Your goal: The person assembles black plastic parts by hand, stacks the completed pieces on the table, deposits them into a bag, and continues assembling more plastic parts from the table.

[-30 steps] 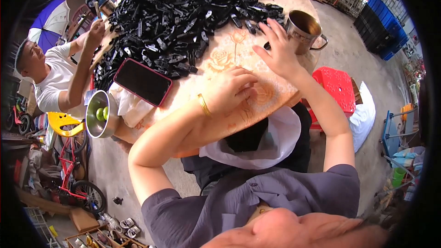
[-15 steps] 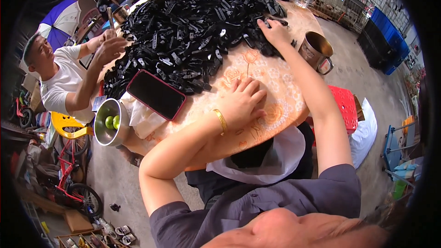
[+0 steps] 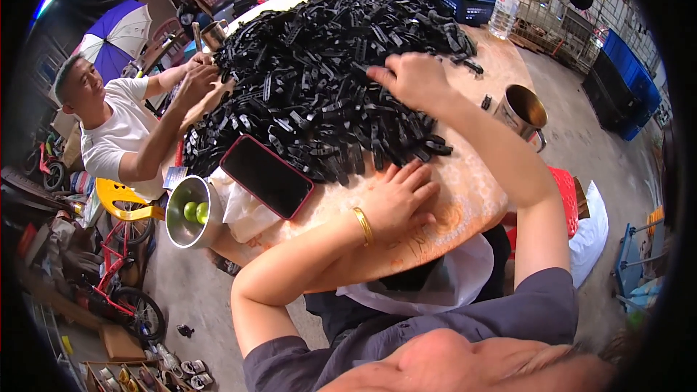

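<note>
A large heap of small black plastic clip-like pieces (image 3: pixel 305 94) covers much of the round table (image 3: pixel 479 181), which has an orange flowered cover. My right hand (image 3: pixel 414 81) is over the heap's right part, its fingers curled down and the thumb side facing left. Whatever lies under those fingers is hidden. Close to the near edge, my left hand (image 3: pixel 401 199) rests flat on the cover with fingers spread, holding nothing. Its fingertips are just short of the nearest black pieces. A gold bracelet (image 3: pixel 363 226) circles that wrist.
A red-edged phone (image 3: pixel 267 176) and a metal bowl with green fruit (image 3: pixel 192 212) lie left. A steel mug (image 3: pixel 520 110), a water bottle (image 3: pixel 504 11) and a blue basket (image 3: pixel 459 1) stand right. Across at left, another person (image 3: pixel 120 120) works at the heap. White cloth (image 3: pixel 465 276) covers my lap.
My right hand has moved from the heap's right edge left over its top. Black pieces now spread nearer to my left hand, which stays flat. The whole view has shifted slightly.
</note>
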{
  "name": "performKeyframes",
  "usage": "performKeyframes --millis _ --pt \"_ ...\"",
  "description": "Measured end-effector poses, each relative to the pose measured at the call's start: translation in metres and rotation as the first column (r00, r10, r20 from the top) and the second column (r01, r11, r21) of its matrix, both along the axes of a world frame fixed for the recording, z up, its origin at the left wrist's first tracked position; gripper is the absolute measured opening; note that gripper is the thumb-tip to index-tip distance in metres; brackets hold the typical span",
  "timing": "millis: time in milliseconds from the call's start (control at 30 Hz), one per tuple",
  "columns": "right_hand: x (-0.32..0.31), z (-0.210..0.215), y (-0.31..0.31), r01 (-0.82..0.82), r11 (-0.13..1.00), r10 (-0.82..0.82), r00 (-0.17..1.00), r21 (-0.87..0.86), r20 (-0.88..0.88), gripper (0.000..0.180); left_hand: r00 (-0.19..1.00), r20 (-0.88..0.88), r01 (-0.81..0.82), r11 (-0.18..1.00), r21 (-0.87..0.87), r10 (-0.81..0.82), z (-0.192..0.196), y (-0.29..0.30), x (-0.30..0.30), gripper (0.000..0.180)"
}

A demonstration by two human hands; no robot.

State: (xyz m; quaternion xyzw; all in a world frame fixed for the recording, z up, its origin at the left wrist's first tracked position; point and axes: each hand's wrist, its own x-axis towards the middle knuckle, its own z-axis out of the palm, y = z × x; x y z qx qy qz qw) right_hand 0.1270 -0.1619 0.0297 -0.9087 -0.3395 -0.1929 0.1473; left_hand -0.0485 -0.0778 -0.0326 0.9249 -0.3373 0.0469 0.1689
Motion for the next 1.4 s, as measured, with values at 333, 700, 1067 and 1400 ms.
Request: performKeyframes --millis 333,700,1067,1400 --pt "0.19 -0.011 0.067 0.051 0.934 0.024 0.979 0.353 -0.203 0.088 0.996 -0.088 0.037 0.998 0.044 -0.033 -0.005 0.005 0.004 0.067" --pt "0.198 -0.006 0.134 -0.106 0.98 0.165 0.906 0.168 -0.389 0.068 0.994 -0.104 0.026 1.0 0.01 -0.025 -0.009 0.002 0.005 0.067" --pt "0.142 -0.009 0.113 -0.547 0.779 0.626 0.653 0.306 -0.427 0.036 0.998 -0.07 0.006 0.999 0.046 -0.003 -0.013 0.001 0.011 0.065" --pt "0.055 -0.015 0.085 -0.64 0.648 0.759 0.495 0.413 -0.423 0.032 0.998 -0.006 0.057 0.998 -0.035 -0.058 -0.008 0.004 0.017 0.056"
